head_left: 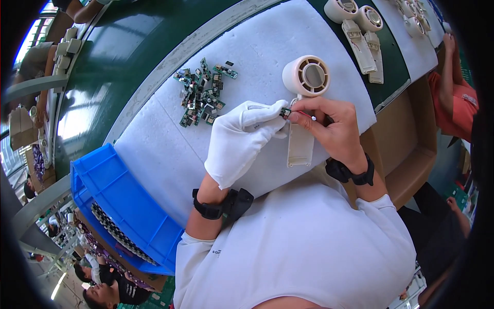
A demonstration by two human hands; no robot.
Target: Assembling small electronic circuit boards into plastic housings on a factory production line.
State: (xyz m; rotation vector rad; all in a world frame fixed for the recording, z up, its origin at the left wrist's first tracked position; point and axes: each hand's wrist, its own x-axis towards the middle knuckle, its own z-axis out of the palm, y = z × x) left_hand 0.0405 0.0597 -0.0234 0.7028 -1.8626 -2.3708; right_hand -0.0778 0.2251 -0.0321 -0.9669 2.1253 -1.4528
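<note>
Nearest, at the bottom, is the worker's white shirt, with both forearms reaching away from it and angling inward until the fingertips meet. A black band circles each wrist.

The left hand, in a white glove, comes from the left, back upward, fingers extended together and nearly closed against the thumb, pinching a small circuit board. The bare right hand comes from the right with curled fingers; its thumb and forefinger are pressed nearly together at the board's right end, where a red wire runs out over the thumb. Held from both sides, the tiny board is probably steadier and easier to see.

Just below the hands, an off-white handle casing lies with its near end toward the worker; its round fan head is beyond the fingers, perhaps laid this way to keep the handle within reach.

Left of the near edge stands a blue bin; to the right is an open cardboard box. A white foam sheet lies under the work, likely as padding. Farther left on it, loose circuit boards are heaped, seemingly for easy picking. At the far right, more fan casings rest on the green table.
</note>
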